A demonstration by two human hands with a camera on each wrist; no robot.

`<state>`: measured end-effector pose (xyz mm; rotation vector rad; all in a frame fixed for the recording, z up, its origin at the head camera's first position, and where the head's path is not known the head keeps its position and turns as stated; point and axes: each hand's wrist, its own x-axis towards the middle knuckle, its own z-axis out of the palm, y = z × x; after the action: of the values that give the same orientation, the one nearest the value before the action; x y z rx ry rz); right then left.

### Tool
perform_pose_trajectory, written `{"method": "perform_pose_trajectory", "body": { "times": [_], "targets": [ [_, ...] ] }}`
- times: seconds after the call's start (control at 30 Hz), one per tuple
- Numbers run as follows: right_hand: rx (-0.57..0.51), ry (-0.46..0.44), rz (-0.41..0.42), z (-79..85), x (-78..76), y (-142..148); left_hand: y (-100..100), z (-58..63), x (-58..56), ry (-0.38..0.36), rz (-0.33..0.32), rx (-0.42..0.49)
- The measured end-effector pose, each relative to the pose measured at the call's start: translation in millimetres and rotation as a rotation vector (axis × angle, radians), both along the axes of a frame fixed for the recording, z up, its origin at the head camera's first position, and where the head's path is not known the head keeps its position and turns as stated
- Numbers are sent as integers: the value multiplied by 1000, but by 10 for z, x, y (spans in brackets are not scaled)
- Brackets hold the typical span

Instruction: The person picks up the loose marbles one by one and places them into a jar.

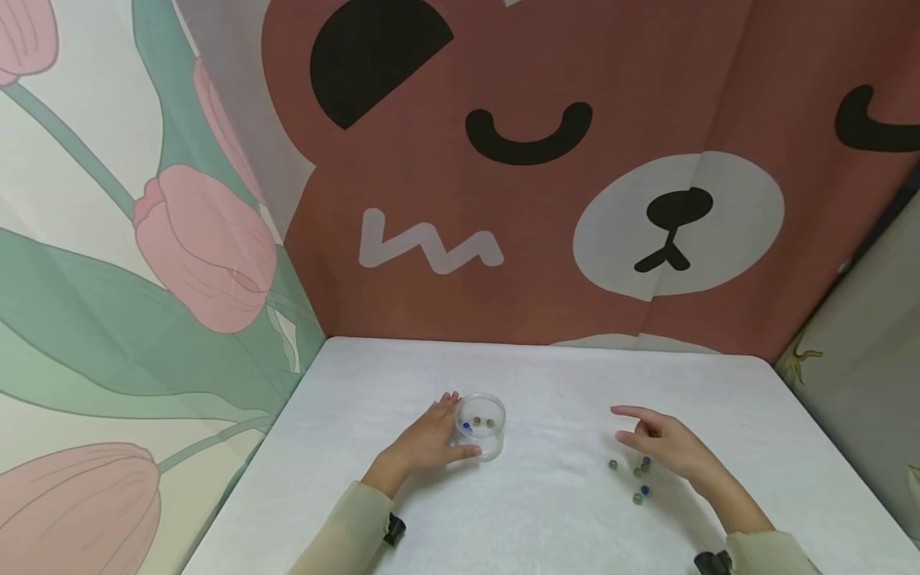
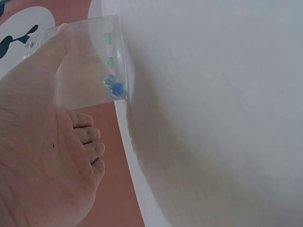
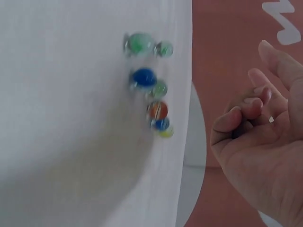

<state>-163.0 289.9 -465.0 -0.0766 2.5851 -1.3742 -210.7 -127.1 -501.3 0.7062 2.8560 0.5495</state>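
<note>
My left hand [image 1: 430, 438] holds a clear plastic jar [image 1: 492, 449] at its left side, thumb toward the front and fingers toward the back. Blue marbles [image 2: 117, 90] and green ones lie on the jar's bottom, seen through its wall in the left wrist view. To the right, my right hand [image 1: 672, 443] is raised above the table, with index finger and thumb stretched out and apart and the other fingers curled in. Nothing shows between finger and thumb. Below it several loose glass marbles [image 3: 144, 77] lie in a small group, green, blue and one orange-brown.
A white cloth covers the table [image 1: 546, 511]. A brown curtain [image 1: 532, 303] with a bear face hangs along its back edge, and a tulip-print curtain [image 1: 216, 359] along the left. One green marble [image 1: 613, 465] sits slightly left of the others.
</note>
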Motion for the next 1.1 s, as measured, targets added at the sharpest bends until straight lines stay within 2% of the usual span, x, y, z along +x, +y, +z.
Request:
{"method": "perform_pose_trajectory", "body": {
  "times": [0.2,0.53,1.1],
  "targets": [
    [62,-21,-16,-65,11,217,9,29,14,-15,3,9],
    [75,-6,64,-172,4,501,2,31,20,-28,5,0],
    [154,-52,83,-268,-73,602,6,37,21,-25,3,10]
  ]
}}
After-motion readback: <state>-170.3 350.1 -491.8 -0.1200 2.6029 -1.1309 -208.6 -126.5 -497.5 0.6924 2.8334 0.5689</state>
